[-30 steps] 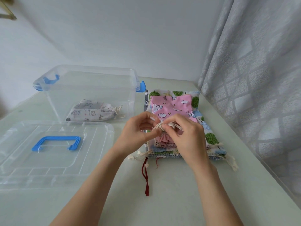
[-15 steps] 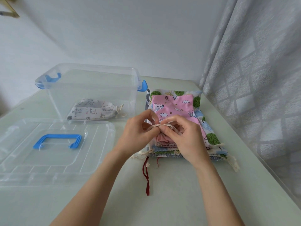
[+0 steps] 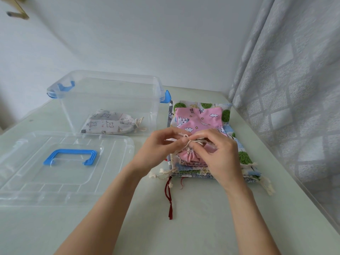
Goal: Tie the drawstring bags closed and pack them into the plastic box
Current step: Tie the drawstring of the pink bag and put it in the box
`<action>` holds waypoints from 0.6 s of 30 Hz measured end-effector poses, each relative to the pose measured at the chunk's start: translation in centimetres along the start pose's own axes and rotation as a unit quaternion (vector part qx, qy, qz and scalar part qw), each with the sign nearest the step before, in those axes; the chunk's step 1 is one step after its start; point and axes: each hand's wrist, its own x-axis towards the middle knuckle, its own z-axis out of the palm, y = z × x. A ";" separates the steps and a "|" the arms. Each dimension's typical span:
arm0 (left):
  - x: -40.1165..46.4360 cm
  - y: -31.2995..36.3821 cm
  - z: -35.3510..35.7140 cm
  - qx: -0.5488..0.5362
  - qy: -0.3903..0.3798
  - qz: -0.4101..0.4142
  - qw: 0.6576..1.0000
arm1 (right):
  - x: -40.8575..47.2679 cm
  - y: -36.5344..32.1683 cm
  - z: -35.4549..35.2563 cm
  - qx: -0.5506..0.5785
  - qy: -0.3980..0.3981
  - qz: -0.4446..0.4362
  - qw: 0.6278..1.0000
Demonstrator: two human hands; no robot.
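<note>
Fingers (image 3: 202,147) first: ours on both hands are curled in tight and pinching the cream drawstring (image 3: 191,141) of the pink bag (image 3: 195,120), left hand (image 3: 158,150) at about 9 o'clock of the knot, right hand (image 3: 219,155) at about 3 o'clock. Looks like we're mid-tie, with the loop not snugged down yet as far as we can judge.

Now biggest to smallest. Pale green tabletop (image 3: 184,227) carries everything. At 11 o'clock from our hands sits the clear plastic box (image 3: 110,92), open, with one grey cat-print bag (image 3: 108,123) lying inside, already tied. Its lid (image 3: 60,162) with the blue handle lies flat on the tabletop at 9 o'clock, just in front of the box. The stack of bags (image 3: 242,159) is right under our hands, beside the box's right wall, pink one on top with its mouth gathered toward us. A dark red cord (image 3: 168,197) trails out of the stack at 6 o'clock.

Handling-wise, we'd guess these are thin cotton: light, floppy, nothing breakable. The cord is soft and a bit fuzzy, so it should hold a knot, but it's thin enough to slip out of a lazy pinch. Best place to hold is the cord close to the puckered neck; for carrying to the box, the bunched neck itself.
</note>
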 end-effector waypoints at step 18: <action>0.3 0.0 -1.2 -0.042 0.077 -0.032 0.996 | 0.5 -0.6 -1.4 0.297 -0.014 0.314 0.902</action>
